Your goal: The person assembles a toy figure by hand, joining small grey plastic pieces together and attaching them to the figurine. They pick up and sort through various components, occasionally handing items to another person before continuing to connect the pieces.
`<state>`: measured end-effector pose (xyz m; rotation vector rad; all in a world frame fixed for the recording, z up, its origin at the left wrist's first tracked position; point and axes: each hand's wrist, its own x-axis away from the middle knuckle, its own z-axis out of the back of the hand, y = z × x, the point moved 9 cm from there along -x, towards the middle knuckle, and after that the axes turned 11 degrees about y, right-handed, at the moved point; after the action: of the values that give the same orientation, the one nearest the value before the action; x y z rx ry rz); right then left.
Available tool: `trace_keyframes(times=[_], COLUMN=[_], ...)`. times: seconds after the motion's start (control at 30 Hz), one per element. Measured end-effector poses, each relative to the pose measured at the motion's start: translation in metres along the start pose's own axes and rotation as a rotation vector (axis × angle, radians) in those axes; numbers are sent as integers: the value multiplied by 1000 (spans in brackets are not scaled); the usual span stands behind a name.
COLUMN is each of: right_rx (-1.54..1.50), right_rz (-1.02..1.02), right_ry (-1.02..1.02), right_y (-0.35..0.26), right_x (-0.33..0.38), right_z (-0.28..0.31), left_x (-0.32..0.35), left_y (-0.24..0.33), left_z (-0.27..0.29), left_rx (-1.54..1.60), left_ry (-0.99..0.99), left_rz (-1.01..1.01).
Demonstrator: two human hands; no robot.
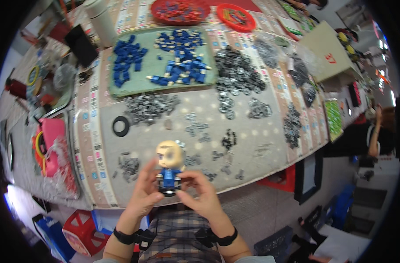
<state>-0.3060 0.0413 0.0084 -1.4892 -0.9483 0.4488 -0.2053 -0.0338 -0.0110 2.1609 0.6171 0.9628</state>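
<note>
Your left hand (144,193) and right hand (200,193), both closed on upright toy figure (169,168); base apparently between fingertips, above surface (252,149).

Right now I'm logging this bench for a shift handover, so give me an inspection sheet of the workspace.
Surface: grey table mat, edged with sticker strips.
Job's things: small toy figure with a pale head and blue body, held upright in both hands.
Clutter: piles of dark small parts; blue parts on a green tray; black ring; two red dishes.
Grippers: left hand and right hand grip the figure's sides.
Cables: thin black cords run from the wrist straps.
Surroundings: red stool; another person on the right.
</note>
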Motion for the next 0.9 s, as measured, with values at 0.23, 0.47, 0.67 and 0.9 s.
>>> trace_keyframes(times=[0.23, 0.47, 0.67, 0.9], right_rx=[-77, -77, -52, -39], right_rz=[-4, -15, -7, 1], right_ry=[11, 31, 32, 45], right_y=[0, -3, -3, -4], right_x=[1, 2, 1, 1], right_z=[6, 6, 7, 5], left_x=[4, 6, 4, 5], left_y=[-4, 0, -3, -5], left_z=[-10, -12, -11, -7], left_rx=[10, -13, 3, 13], left_ry=[-133, -136, -128, -100], left_rz=[44, 13, 47, 67])
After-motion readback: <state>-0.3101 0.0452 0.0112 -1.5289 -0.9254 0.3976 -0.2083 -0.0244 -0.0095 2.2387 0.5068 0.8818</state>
